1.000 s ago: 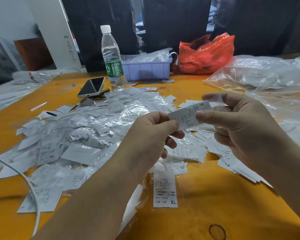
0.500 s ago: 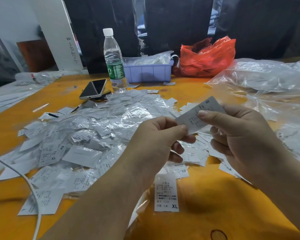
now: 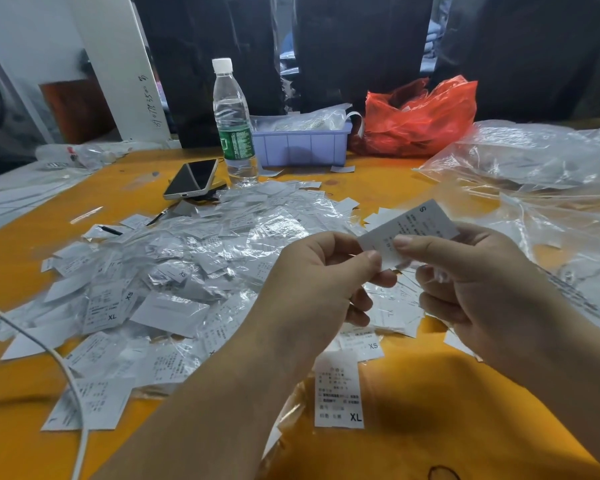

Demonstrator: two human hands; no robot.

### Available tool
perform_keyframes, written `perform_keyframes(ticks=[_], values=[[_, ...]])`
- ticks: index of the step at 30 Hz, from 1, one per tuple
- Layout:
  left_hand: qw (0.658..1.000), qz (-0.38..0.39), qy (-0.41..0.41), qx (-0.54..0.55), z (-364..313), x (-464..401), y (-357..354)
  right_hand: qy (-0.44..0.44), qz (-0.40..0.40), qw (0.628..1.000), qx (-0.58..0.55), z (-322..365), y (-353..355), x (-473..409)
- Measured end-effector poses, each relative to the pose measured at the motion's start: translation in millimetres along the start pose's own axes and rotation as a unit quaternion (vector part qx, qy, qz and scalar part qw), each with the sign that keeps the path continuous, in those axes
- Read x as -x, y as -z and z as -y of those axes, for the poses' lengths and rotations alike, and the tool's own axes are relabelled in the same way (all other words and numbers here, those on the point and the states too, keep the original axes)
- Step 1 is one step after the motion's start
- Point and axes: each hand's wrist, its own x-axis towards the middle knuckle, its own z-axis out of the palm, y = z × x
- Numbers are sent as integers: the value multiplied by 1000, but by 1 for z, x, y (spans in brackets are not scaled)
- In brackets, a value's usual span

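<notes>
Left hand (image 3: pixel 321 275) and right hand (image 3: pixel 478 285) both pinch one S-size label (image 3: pixel 420 225) above the label pile (image 3: pixel 187 271) on the counter (image 3: pixel 447 410).

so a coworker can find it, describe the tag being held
On the orange table, look right of the heap of bagged tags. There the left hand and right hand pinch one white tag. It alone is off the table, marked S.

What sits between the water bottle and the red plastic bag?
Head view: a lavender bin of clear packets stands between the water bottle and the red bag.
</notes>
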Motion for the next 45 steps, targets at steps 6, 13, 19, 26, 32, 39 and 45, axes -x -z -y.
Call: perform_keyframes(ticks=[6,13,19,26,32,39,45], values=[[1000,16,1,0,-2,-1,3,-27,39,999,20,-2,-2,3],[999,49,19,12,-3,-3,13,-68,95,993,21,4,1,5],[999,-3,35,29,-1,-8,16,-49,47,998,0,10,1,5],[999,-16,45,-10,-3,-10,20,-62,37,997,30,5,4,1],[920,-257,-47,-291,-1,-19,47,54,-63,951,298,12,11,0],[857,-321,-33,-402,3,-21,56,59,-23,834,548,3,14,-2],[846,-290,-150,-422,-2,-13,39,9,3,798,603,-1,14,-2]])
